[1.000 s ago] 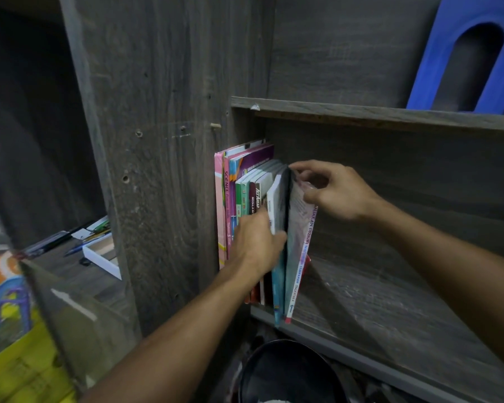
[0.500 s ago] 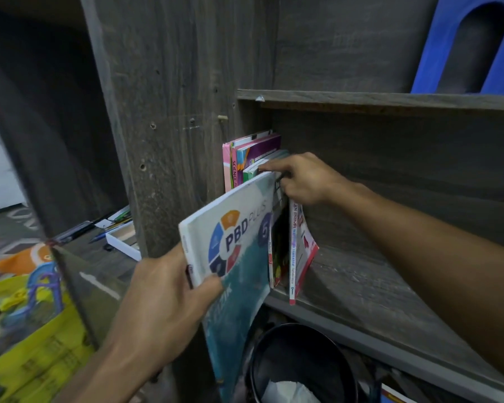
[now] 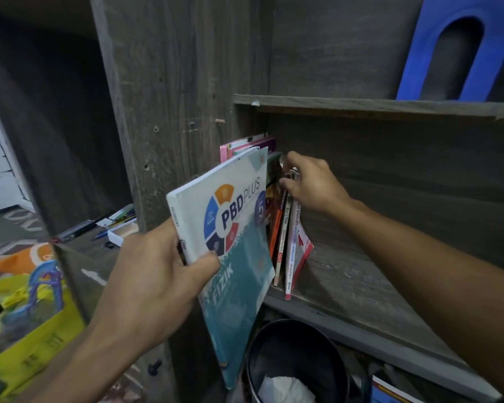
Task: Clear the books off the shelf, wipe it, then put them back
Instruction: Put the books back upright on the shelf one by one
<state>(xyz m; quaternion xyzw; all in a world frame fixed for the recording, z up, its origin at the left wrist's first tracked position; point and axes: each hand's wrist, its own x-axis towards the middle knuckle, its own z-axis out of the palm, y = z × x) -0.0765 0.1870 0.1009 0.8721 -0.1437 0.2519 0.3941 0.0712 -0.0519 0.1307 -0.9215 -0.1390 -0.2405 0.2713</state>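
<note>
My left hand grips a white and teal book marked PBD PLUS and FIZIK, held in front of the shelf's left end, clear of the row. Behind it a row of upright books stands against the left wall of the grey wooden shelf; pink and purple ones rise at the back. My right hand reaches in and pinches the tops of the thin books at the right end of the row. The rightmost red and white book leans outward.
A black waste bin with crumpled paper stands below the shelf. A blue plastic piece sits on the upper shelf. To the left are a compartment with pens and a white box and a yellow bag on the floor.
My left hand has pulled the teal book out of the row and toward me. My right hand stayed at the tops of the books still in the row, shifting slightly rightward along them.
</note>
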